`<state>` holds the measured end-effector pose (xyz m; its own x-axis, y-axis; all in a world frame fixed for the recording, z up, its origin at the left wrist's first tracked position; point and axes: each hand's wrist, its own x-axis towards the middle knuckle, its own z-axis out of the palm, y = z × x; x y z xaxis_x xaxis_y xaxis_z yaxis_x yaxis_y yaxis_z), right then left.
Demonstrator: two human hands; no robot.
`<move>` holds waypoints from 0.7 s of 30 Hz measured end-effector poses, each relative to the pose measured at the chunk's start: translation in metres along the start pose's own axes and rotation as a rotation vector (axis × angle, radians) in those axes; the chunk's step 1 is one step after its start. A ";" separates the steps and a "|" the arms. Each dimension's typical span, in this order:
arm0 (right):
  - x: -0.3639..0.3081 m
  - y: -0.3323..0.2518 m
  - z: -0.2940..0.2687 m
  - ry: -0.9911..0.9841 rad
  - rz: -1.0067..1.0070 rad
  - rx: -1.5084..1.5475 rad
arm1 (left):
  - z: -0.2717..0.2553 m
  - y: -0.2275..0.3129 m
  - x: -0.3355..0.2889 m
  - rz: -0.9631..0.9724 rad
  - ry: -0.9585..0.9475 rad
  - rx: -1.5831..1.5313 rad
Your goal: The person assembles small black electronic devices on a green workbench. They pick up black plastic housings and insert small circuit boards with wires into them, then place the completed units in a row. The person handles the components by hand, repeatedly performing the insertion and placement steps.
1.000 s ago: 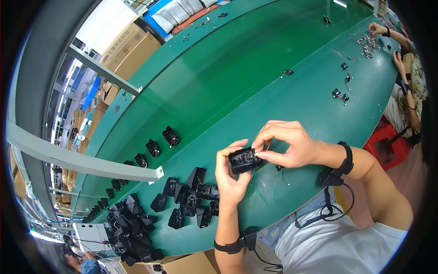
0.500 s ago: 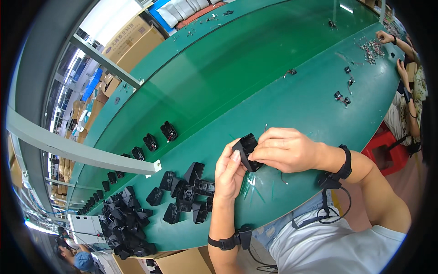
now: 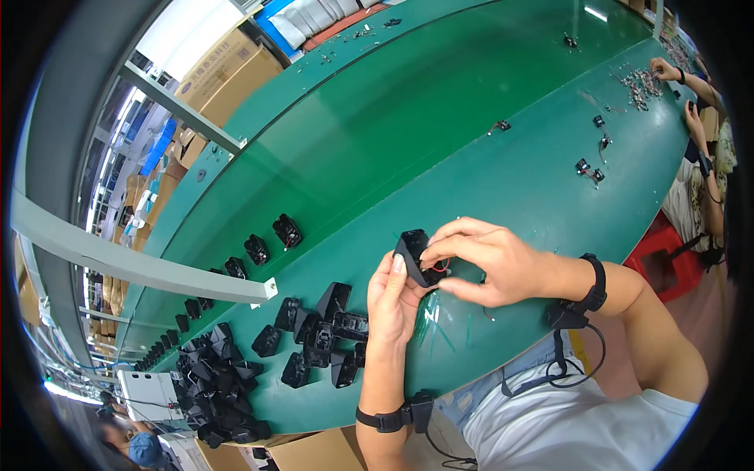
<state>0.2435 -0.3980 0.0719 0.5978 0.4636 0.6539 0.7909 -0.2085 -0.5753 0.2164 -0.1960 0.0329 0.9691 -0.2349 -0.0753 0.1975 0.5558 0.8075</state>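
Note:
My left hand (image 3: 391,302) is closed round the side of a black plastic housing (image 3: 408,247), its thumb along the near wall and the open side facing right. My right hand (image 3: 495,263) reaches to that open side with thumb and fingers spread. Its fingertips touch inside the housing, and a red wire (image 3: 442,268) shows between them. What lies deeper inside is hidden by the fingers. Thin green strips (image 3: 433,326) lie on the table just below my hands. To the left is a loose group of black housings (image 3: 318,334).
A large pile of black housings (image 3: 216,385) is at the left. A row of housings (image 3: 257,249) stands on the green conveyor belt (image 3: 377,133). Small wired parts (image 3: 587,169) lie to the right, near another person's hands (image 3: 691,118). A grey metal bar (image 3: 149,255) crosses the left.
My right hand's fingers have gone from pinched to spread, and the red wire has come into view. The housing has shifted slightly left. Housings on the belt have moved a little left and down.

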 end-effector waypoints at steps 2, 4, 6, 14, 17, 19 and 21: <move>0.000 -0.009 0.000 0.021 -0.009 -0.019 | -0.002 0.002 -0.003 0.006 0.007 -0.042; -0.001 -0.009 0.000 0.002 -0.003 -0.047 | 0.002 -0.001 -0.002 -0.001 0.016 -0.042; -0.005 -0.002 0.003 0.014 0.017 -0.002 | 0.002 -0.006 -0.003 -0.027 0.016 -0.067; -0.013 -0.002 0.014 0.073 0.183 0.136 | 0.012 -0.002 -0.004 -0.057 0.206 0.088; -0.011 0.003 0.013 0.093 0.410 0.457 | 0.019 0.000 -0.002 0.042 0.261 0.187; -0.007 0.005 0.011 0.075 0.545 0.673 | 0.021 0.002 -0.002 0.092 0.278 0.241; -0.010 0.004 0.014 0.045 0.531 0.592 | 0.017 0.000 -0.003 0.095 0.297 0.269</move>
<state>0.2391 -0.3914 0.0567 0.8901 0.3930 0.2309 0.2053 0.1065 -0.9729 0.2106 -0.2088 0.0430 0.9895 0.0700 -0.1266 0.0973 0.3261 0.9403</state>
